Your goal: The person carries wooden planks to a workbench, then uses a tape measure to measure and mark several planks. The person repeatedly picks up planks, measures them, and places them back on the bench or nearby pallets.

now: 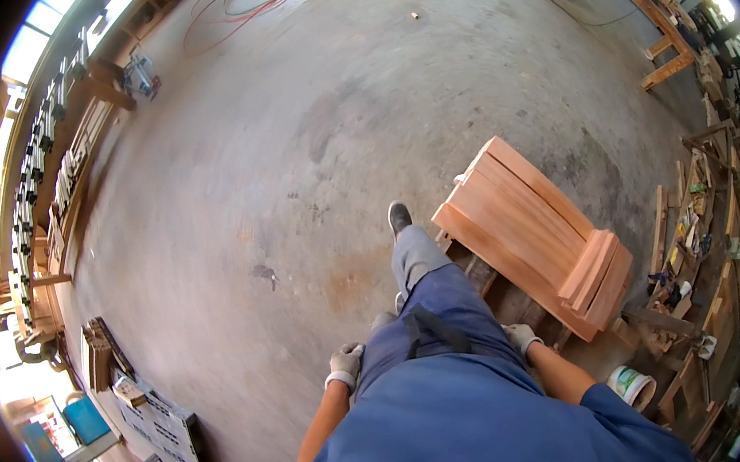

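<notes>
My left hand, in a pale work glove, hangs beside my left thigh. Its fingers look loosely curled, and nothing shows in them. On the other side, my right hand wears a similar glove and is close to my right thigh; its fingers are mostly hidden. To the right of my legs lies a stack of reddish-brown wooden boards, with shorter pieces on its near end. The stack rests on darker timbers. Neither hand touches the boards. One dark shoe is stretched out ahead on the concrete floor.
At right are piled timber offcuts and a white bucket. A wooden frame stands far right. Red hoses lie on the far floor. A rack with clamps lines the left, with a grey slotted panel nearer.
</notes>
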The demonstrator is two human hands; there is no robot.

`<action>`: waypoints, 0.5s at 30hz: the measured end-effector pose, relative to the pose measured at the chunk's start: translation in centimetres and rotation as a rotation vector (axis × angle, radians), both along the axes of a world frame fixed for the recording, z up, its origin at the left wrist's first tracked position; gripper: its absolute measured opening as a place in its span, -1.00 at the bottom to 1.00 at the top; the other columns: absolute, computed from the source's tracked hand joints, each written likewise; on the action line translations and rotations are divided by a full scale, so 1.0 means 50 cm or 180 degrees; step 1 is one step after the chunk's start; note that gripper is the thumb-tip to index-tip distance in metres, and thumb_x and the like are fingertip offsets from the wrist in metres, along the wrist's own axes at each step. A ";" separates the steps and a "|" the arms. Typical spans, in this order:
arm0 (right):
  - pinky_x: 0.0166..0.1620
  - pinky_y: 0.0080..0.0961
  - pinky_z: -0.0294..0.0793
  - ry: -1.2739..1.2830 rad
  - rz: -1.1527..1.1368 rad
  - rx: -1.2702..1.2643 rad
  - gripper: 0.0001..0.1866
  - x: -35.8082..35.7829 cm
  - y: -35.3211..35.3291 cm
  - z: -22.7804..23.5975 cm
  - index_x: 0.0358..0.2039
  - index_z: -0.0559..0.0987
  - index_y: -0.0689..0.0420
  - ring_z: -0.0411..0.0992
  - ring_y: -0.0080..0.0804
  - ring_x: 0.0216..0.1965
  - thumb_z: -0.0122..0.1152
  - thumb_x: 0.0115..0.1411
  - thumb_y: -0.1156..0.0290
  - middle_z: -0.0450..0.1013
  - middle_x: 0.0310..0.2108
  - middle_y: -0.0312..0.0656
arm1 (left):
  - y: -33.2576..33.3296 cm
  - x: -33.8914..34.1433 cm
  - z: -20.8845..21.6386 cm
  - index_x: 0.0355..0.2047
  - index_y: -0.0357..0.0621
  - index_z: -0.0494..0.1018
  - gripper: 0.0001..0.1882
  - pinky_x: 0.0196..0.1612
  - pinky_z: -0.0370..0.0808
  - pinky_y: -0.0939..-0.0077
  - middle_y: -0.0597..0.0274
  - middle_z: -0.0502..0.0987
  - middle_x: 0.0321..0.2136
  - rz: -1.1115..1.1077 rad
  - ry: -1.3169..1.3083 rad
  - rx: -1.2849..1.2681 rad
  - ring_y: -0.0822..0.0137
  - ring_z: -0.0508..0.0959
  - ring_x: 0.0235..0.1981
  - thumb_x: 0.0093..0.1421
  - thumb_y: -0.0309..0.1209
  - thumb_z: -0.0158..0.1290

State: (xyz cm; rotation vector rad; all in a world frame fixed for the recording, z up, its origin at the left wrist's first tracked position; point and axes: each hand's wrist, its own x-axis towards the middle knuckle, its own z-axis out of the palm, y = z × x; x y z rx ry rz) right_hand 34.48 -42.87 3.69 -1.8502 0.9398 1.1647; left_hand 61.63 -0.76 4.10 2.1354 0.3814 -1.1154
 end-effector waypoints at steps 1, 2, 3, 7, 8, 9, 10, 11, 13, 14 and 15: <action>0.26 -0.31 0.44 0.0021 0.0499 0.0020 -0.51 0.043 0.004 0.023 0.22 0.54 0.04 0.46 -0.10 0.22 -0.19 0.52 0.07 0.50 0.20 -0.02 | -0.009 0.031 -0.028 -0.04 -0.23 0.66 -0.72 -0.05 0.57 0.45 0.15 0.72 -0.17 -0.0420 -0.0304 0.0003 0.33 0.66 -0.16 0.34 -0.33 0.15; 0.26 -0.31 0.43 0.0014 0.0984 0.0017 -0.50 0.098 0.000 0.041 0.22 0.54 0.05 0.46 -0.10 0.22 -0.19 0.51 0.05 0.49 0.20 -0.01 | -0.039 0.077 -0.030 -0.04 -0.22 0.66 -0.72 0.01 0.55 0.42 0.17 0.72 -0.15 -0.0380 -0.0288 0.0021 0.34 0.65 -0.10 0.35 -0.33 0.13; 0.27 -0.30 0.42 0.0008 0.1468 0.0008 -0.49 0.144 -0.015 0.044 0.22 0.53 0.06 0.46 -0.10 0.22 -0.19 0.51 0.04 0.49 0.20 0.00 | -0.063 0.120 -0.027 -0.05 -0.21 0.67 -0.72 0.01 0.56 0.42 0.17 0.72 -0.15 -0.0525 -0.0313 0.0120 0.34 0.66 -0.11 0.35 -0.32 0.14; 0.21 -0.26 0.48 -0.0010 0.0435 0.0242 -0.50 0.180 -0.086 -0.123 0.27 0.49 -0.02 0.50 -0.08 0.17 -0.20 0.50 0.06 0.50 0.19 0.01 | -0.124 0.249 -0.063 -0.08 -0.11 0.70 -0.70 -0.03 0.59 0.37 0.13 0.72 -0.15 -0.0384 0.0026 0.0184 0.28 0.69 -0.16 0.30 -0.23 0.19; 0.18 -0.23 0.50 -0.0194 0.0922 0.0077 -0.52 0.286 -0.118 -0.032 0.19 0.57 -0.04 0.52 -0.07 0.14 -0.21 0.50 0.06 0.52 0.16 0.00 | -0.149 0.286 -0.038 -0.09 -0.09 0.70 -0.69 -0.04 0.60 0.33 0.08 0.72 -0.17 -0.0252 0.0189 0.0303 0.21 0.70 -0.15 0.27 -0.21 0.20; 0.17 -0.22 0.51 -0.0403 0.1020 -0.0021 -0.53 0.335 -0.143 -0.034 0.14 0.59 -0.04 0.53 -0.07 0.13 -0.21 0.50 0.06 0.54 0.13 0.00 | -0.180 0.335 0.010 -0.11 -0.08 0.71 -0.68 -0.06 0.60 0.29 0.03 0.72 -0.18 -0.0147 0.0353 0.0425 0.15 0.71 -0.15 0.25 -0.19 0.21; 0.15 -0.21 0.52 -0.0620 0.1144 -0.0114 -0.53 0.381 -0.167 -0.042 0.09 0.62 -0.03 0.54 -0.06 0.11 -0.21 0.50 0.06 0.56 0.10 0.00 | -0.172 0.375 0.008 -0.12 0.02 0.72 -0.74 -0.13 0.63 0.23 0.00 0.72 -0.22 -0.0206 0.0294 0.0410 0.12 0.72 -0.21 0.25 -0.21 0.20; 0.14 -0.21 0.53 -0.0822 0.1275 -0.0252 -0.53 0.422 -0.204 -0.042 0.05 0.65 -0.03 0.55 -0.05 0.09 -0.21 0.50 0.05 0.58 0.06 0.01 | -0.186 0.412 0.003 -0.11 0.05 0.72 -0.75 -0.13 0.64 0.24 0.01 0.72 -0.21 -0.0452 0.0166 0.0574 0.12 0.72 -0.20 0.26 -0.22 0.20; -0.12 -0.21 0.61 -0.0918 0.0092 -0.0156 -0.59 0.472 -0.273 -0.065 -0.16 0.66 0.06 0.62 -0.09 -0.23 -0.13 0.47 0.10 0.62 -0.20 -0.01 | -0.227 0.502 -0.005 -0.11 0.10 0.73 -0.77 -0.13 0.64 0.24 0.01 0.72 -0.21 -0.0975 -0.0141 0.0875 0.11 0.72 -0.19 0.27 -0.24 0.19; -0.24 -0.19 0.61 -0.0920 -0.0685 0.0173 -0.64 0.474 -0.312 -0.136 -0.19 0.63 0.08 0.60 -0.11 -0.35 -0.07 0.46 0.13 0.60 -0.30 -0.05 | -0.221 0.545 -0.025 -0.09 0.14 0.72 -0.76 -0.10 0.64 0.25 0.02 0.72 -0.19 -0.2587 -0.0762 0.1029 0.09 0.72 -0.15 0.28 -0.22 0.18; -0.31 -0.24 0.61 -0.0796 -0.1527 0.0383 -0.65 0.552 -0.341 -0.096 -0.24 0.62 0.10 0.58 -0.19 -0.41 -0.02 0.46 0.12 0.58 -0.37 -0.09 | -0.202 0.575 -0.071 -0.07 0.18 0.71 -0.75 -0.06 0.64 0.25 0.02 0.72 -0.16 -0.4097 -0.1457 0.1251 0.08 0.71 -0.12 0.28 -0.21 0.17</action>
